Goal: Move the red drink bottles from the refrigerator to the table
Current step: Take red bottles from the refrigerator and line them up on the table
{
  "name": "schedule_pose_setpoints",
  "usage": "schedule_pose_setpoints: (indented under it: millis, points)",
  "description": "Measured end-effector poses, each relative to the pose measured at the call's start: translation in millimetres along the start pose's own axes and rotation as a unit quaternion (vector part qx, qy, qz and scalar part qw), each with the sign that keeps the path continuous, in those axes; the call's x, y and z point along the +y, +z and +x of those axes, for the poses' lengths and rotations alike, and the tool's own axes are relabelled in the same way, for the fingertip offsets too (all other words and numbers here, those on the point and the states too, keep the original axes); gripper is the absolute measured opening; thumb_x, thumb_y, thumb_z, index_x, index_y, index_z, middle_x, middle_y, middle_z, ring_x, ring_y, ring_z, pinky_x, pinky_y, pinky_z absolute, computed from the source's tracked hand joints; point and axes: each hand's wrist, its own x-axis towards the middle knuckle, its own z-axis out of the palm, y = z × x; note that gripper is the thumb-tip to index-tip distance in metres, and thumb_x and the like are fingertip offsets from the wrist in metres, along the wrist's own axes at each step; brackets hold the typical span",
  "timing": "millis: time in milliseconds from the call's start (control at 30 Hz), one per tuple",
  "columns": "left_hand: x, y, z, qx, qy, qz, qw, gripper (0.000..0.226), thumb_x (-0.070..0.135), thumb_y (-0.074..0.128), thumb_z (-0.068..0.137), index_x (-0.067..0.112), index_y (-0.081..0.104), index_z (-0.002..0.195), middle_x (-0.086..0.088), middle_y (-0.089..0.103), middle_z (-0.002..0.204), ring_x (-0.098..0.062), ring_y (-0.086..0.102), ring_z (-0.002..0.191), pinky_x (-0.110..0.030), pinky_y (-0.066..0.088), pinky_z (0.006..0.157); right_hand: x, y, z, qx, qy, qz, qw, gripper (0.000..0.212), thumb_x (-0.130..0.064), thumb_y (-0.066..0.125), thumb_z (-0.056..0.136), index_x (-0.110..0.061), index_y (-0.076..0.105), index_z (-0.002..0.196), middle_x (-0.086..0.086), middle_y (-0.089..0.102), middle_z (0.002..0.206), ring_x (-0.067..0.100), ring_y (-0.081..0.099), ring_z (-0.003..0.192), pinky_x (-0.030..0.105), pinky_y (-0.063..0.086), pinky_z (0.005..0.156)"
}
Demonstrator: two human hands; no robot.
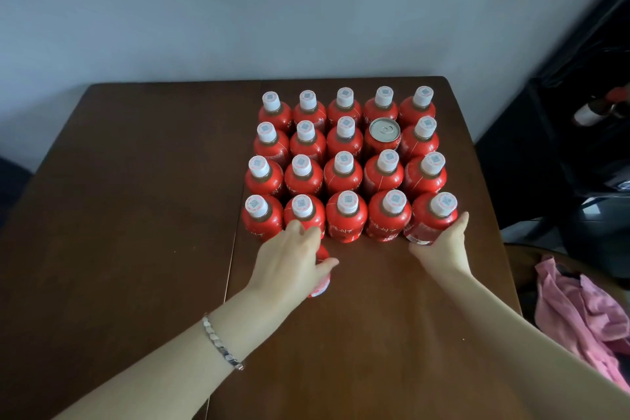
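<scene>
Several red drink bottles point(346, 215) with white caps stand in tight rows on the right half of the brown table point(119, 215). One red can point(383, 136) with a silver top sits among them in the second row. My left hand point(296, 256) grips a red bottle point(320, 280) in front of the nearest row; the hand hides most of it. My right hand point(443, 245) holds the lower body of the front-right bottle point(433, 218), thumb on its right side.
A pink cloth point(586, 310) lies on a surface right of the table. Dark furniture and clutter point(586, 112) stand at the far right. A grey wall point(272, 10) rises behind the table. A seam point(231, 249) runs down the tabletop's middle.
</scene>
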Motion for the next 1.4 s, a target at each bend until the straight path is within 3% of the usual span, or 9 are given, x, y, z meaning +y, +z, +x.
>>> schedule_pose_setpoints:
  millis: [133, 367, 500, 600, 667, 733, 1100, 1233, 1400]
  points:
    - [-22.9, 10.7, -2.1, 0.006, -0.05, -0.024, 0.998, 0.036, 0.043, 0.067, 0.081, 0.009, 0.056, 0.088, -0.005, 0.047, 0.086, -0.026, 0.054, 0.077, -0.03, 0.035, 0.058, -6.9, 24.0, -27.4, -0.071, 0.134, -0.104, 0.983, 0.081, -0.018, 0.071, 0.077, 0.003, 0.023, 0.138, 0.022, 0.032, 0.142, 0.037, 0.042, 0.127, 0.041, 0.041, 0.101]
    - [-60.5, 22.1, -20.2, 0.041, -0.065, -0.019, 0.997, 0.036, 0.026, 0.086, 0.064, 0.007, 0.059, 0.079, -0.01, 0.051, 0.071, -0.027, 0.055, 0.055, -0.026, 0.037, 0.043, -19.7, 85.9, -76.1, -0.225, 0.078, -0.035, 0.971, 0.075, -0.02, 0.066, 0.081, -0.007, 0.029, 0.145, 0.012, 0.047, 0.136, 0.021, 0.054, 0.108, 0.026, 0.042, 0.084]
    - [-75.6, 25.8, -29.3, 0.048, -0.145, -0.111, 0.982, 0.07, 0.034, 0.081, 0.069, 0.008, 0.05, 0.126, -0.017, 0.052, 0.111, -0.031, 0.054, 0.103, -0.035, 0.05, 0.076, -30.2, 117.5, -93.5, -0.283, 0.046, 0.001, 0.958, 0.08, -0.019, 0.07, 0.08, -0.014, 0.025, 0.147, 0.005, 0.05, 0.126, 0.02, 0.057, 0.104, 0.03, 0.049, 0.092]
    - [-83.3, 24.4, -25.8, -0.019, -0.279, -0.37, 0.886, 0.088, 0.035, 0.076, 0.075, 0.019, 0.025, 0.145, -0.009, 0.031, 0.145, -0.026, 0.037, 0.131, -0.041, 0.037, 0.104, -39.7, 138.3, -104.9, -0.346, 0.095, 0.086, 0.93, 0.085, -0.017, 0.07, 0.08, -0.017, 0.018, 0.147, 0.001, 0.056, 0.104, 0.02, 0.062, 0.085, 0.033, 0.056, 0.084]
    - [-82.6, 25.9, -22.7, -0.087, -0.314, -0.527, 0.785, 0.087, 0.031, 0.074, 0.078, 0.033, 0.02, 0.146, 0.002, 0.035, 0.146, -0.019, 0.043, 0.129, -0.044, 0.039, 0.106, -42.4, 149.8, -111.2, -0.379, 0.115, 0.143, 0.907, 0.073, -0.006, 0.066, 0.078, -0.017, 0.03, 0.141, 0.009, 0.061, 0.108, 0.022, 0.064, 0.084, 0.033, 0.058, 0.079]
    - [-83.9, 30.7, -20.3, -0.098, -0.309, -0.563, 0.761, 0.086, 0.024, 0.075, 0.077, 0.041, 0.022, 0.143, 0.009, 0.045, 0.139, -0.015, 0.05, 0.122, -0.046, 0.044, 0.102, -44.1, 158.3, -115.9, -0.372, 0.09, 0.166, 0.909, 0.054, 0.001, 0.063, 0.075, -0.011, 0.048, 0.126, 0.015, 0.064, 0.106, 0.022, 0.065, 0.085, 0.038, 0.058, 0.082]
    - [-98.6, 39.1, -16.1, -0.132, -0.324, -0.524, 0.777, 0.1, 0.022, 0.079, 0.073, 0.037, 0.014, 0.147, 0.005, 0.041, 0.14, -0.02, 0.044, 0.129, -0.047, 0.04, 0.105, -33.2, 147.2, -105.4, -0.347, 0.021, -0.02, 0.937, 0.039, -0.004, 0.054, 0.078, -0.013, 0.057, 0.116, 0.004, 0.061, 0.088, 0.016, 0.056, 0.072, 0.029, 0.049, 0.071]
    - [-81.0, 27.7, -30.0, -0.073, -0.348, -0.357, 0.864, 0.11, 0.036, 0.076, 0.075, 0.02, -0.002, 0.15, -0.014, 0.016, 0.154, -0.032, 0.032, 0.137, -0.042, 0.035, 0.106, -31.1, 128.0, -103.1, -0.326, -0.032, -0.12, 0.937, 0.04, -0.009, 0.052, 0.082, -0.015, 0.056, 0.121, 0.003, 0.062, 0.1, 0.015, 0.057, 0.081, 0.02, 0.045, 0.062]
    - [-52.6, 19.2, -62.6, 0.173, -0.091, -0.133, 0.972, 0.056, 0.014, 0.081, 0.067, 0.013, 0.055, 0.117, -0.015, 0.057, 0.112, -0.032, 0.057, 0.101, -0.041, 0.051, 0.083, -42.7, 93.7, -104.2, -0.32, -0.109, -0.216, 0.916, 0.036, -0.012, 0.051, 0.084, -0.018, 0.057, 0.12, -0.001, 0.059, 0.104, 0.012, 0.056, 0.083, 0.018, 0.045, 0.06]
